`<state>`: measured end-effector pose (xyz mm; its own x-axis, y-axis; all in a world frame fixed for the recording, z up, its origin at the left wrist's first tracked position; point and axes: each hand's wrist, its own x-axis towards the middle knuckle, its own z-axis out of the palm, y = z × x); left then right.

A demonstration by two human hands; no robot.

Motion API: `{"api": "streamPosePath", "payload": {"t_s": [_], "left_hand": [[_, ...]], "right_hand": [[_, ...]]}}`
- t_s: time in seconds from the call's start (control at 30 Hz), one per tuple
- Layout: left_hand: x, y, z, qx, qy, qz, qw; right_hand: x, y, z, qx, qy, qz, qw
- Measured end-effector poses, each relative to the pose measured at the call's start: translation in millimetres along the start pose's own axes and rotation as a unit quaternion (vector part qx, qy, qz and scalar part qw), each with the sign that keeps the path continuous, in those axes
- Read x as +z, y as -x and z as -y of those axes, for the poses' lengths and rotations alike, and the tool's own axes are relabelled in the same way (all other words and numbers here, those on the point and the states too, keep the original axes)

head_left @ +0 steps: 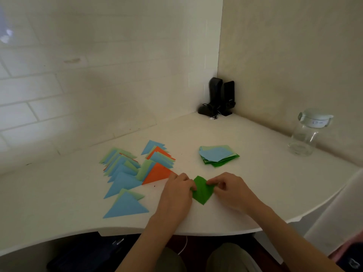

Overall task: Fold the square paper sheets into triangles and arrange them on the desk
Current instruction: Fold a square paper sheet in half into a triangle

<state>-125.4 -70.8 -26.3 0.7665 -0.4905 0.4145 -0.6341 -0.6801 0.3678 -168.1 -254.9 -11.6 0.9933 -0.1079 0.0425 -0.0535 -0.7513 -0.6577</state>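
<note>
Both hands pinching the green sheet, lower middle of frame

Left hand and right hand each hold a side corner; corners should probably be matched exactly before the crease gets pressed flat on the desk.

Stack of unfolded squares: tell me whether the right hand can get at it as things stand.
Probably yes. The stack of unfolded squares lies just beyond the right hand with only bare desk between, but that hand first has to let go of the green sheet.

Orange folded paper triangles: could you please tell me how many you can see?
3: a large one beside the left hand, one in the farther pile, a sliver in the left row; others may be hidden.
</note>
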Motion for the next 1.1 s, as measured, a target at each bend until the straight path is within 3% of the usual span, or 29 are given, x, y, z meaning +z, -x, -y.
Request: {"api": "streamPosePath", "payload": {"t_s": [0.2, 0.4, 0.6, 0.83, 1.1], "left_hand": [[3, 15, -31, -0.012, -0.096, 0.032, 0.995], [14, 15, -27, 0.005, -0.045, -0.041, 0.998], [9, 14, -1, 0.030, 0.026, -0.019, 0.999], [4, 16, 11, -0.081, 0.040, -0.050, 0.995], [12, 12, -4, -0.153, -0.027, -0.102, 0.983]], "right_hand": [[0, 11, 0, -0.034, 0.012, -0.008, 0.999], [1, 14, 7, -0.093, -0.031, -0.063, 0.993], [5, 8, -6, -0.138, 0.117, -0.065, 0.981], [12, 6, -6, -0.056, 0.049, -0.075, 0.994], [18, -4, 4, 0.012, 0.113, -0.073, 0.991]]}}
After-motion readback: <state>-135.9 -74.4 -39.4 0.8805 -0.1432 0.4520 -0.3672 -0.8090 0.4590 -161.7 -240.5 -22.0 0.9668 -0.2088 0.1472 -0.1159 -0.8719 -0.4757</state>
